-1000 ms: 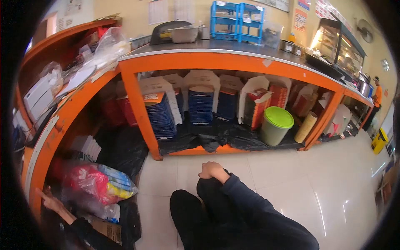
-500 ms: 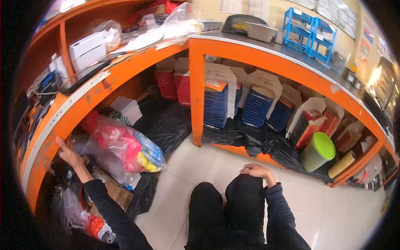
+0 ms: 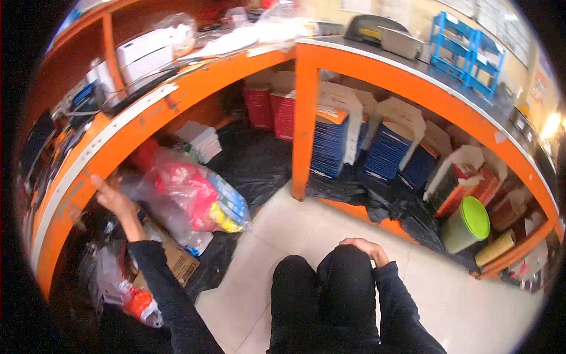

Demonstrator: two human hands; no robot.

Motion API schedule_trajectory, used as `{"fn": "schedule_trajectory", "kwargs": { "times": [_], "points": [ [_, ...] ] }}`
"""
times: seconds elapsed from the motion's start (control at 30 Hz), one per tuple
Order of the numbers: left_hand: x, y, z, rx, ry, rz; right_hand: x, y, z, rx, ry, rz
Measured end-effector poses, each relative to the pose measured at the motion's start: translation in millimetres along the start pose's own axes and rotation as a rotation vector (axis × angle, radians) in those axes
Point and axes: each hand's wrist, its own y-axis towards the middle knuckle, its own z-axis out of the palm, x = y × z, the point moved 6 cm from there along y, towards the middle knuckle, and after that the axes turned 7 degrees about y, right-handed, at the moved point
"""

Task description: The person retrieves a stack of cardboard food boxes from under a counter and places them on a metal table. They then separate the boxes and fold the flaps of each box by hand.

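A food-service shop's back counter area is indicated. An orange L-shaped counter with a steel top is seen, and stacks of flat-packed takeaway boxes are stored beneath it on black plastic sheeting. Blue plastic racks are stood near the counter's far edge, a green-lidded tub is kept below, and notices are posted on the wall

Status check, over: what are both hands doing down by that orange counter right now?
Left hand open, raised under the orange counter edge, beside the clear plastic bag. Right hand resting on the knee, holding nothing. Black bags crowd the shelf.
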Motion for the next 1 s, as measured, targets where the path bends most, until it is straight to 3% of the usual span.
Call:
{"fn": "schedule_trajectory", "kwargs": {
  "times": [0.2, 0.27, 0.3, 0.37, 0.4, 0.53, 0.67, 0.77, 0.87, 1.0],
  "points": [
    [-32, -19, 16, 0.039, 0.089, -0.036, 44, 51, 80, 0.237, -0.328, -0.247],
    [-25, -19, 11, 0.092, 0.243, -0.128, 57, 61, 113, 0.287, -0.251, -0.197],
    [-41, -24, 18, 0.003, 0.175, -0.123, 67, 68, 130, 0.327, -0.233, -0.167],
    [-46, -23, 21, 0.151, 0.041, -0.072, 94, 75, 174, 0.480, -0.313, -0.272],
    [-47, -22, 22, 0.132, -0.068, -0.033, 106, 73, 189, 0.529, -0.337, -0.316],
    [-44, -21, 21, 0.270, -0.137, -0.028, 134, 69, 250, 0.630, -0.362, -0.267],
    [-47, -20, 16, 0.278, -0.226, -0.042, 150, 77, 299, 0.532, -0.495, -0.410],
    [-44, -15, 15, 0.210, -0.252, 0.076, 176, 57, 330, 0.370, -0.651, -0.492],
    [-32, -13, 15, 0.232, -0.207, 0.076, 184, 48, 350, 0.237, -0.876, -0.865],
    [-31, -14, 10, 0.217, -0.041, 0.098, 177, 59, 370, 0.159, -1.033, -1.070]
  ]
}}
